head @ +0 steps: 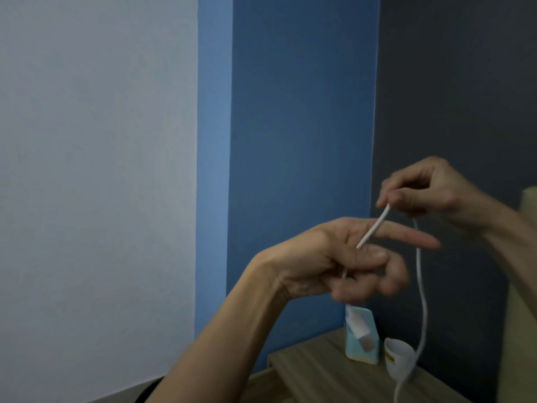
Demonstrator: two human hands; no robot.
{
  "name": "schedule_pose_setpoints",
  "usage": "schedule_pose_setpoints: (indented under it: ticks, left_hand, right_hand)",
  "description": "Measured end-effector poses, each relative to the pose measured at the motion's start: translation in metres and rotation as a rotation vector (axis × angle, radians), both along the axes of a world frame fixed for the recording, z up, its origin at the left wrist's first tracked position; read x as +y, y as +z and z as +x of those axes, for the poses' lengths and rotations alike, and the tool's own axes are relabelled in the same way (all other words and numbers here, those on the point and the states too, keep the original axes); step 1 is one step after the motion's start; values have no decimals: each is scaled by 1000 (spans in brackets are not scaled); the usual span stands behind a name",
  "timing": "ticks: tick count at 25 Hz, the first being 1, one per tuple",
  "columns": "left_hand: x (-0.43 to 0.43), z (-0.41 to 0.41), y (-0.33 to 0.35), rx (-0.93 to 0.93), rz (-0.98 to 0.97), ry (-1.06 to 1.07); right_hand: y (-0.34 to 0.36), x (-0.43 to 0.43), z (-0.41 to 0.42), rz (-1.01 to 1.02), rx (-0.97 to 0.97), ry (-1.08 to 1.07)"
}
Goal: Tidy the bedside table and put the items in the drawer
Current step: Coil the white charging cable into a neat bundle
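Observation:
A white charging cable (420, 283) is held up in the air between both hands. My left hand (334, 257) grips it near the plug end, and the white USB plug (360, 330) hangs just below that hand. My right hand (430, 190), higher and to the right, pinches the cable between thumb and fingers. From there the cable falls in a long loop to the wooden bedside table (325, 373) at the bottom. No drawer is in view.
A light blue box (364, 347) stands at the back of the table, partly behind the plug. A small white cup (399, 359) sits right of it. Blue and dark grey walls meet behind the table. A beige headboard edge (523, 286) is at the right.

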State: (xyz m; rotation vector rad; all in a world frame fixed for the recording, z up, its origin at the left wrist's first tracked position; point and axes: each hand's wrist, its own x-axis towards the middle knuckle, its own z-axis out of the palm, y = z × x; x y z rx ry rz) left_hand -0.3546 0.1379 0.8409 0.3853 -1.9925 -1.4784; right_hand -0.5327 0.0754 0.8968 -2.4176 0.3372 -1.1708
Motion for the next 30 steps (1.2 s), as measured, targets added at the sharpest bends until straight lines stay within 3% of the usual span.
schedule_pose_setpoints:
  ticks: [8,14,18,20,25,30]
  left_hand:
    - [16,-11,-1,146,10,-349]
    - [7,-4,0,-19,-162,-21]
    - [7,4,-3,126,-36,-3]
    - [9,7,-4,163,-69,17]
    - [20,13,2,60,-99,-39]
    - [14,21,-2,-20,-162,26]
  right_hand:
    - [-7,-1,32,28,-231,-43]
    - [-21,-11,44,129,-270,-29]
    - [-17,-11,43,79,-312,-3]
    - [-13,-9,41,12,-290,-18]
    - [-15,-9,33,19,-104,95]
    - [-21,-6,30,-14,-111,-33]
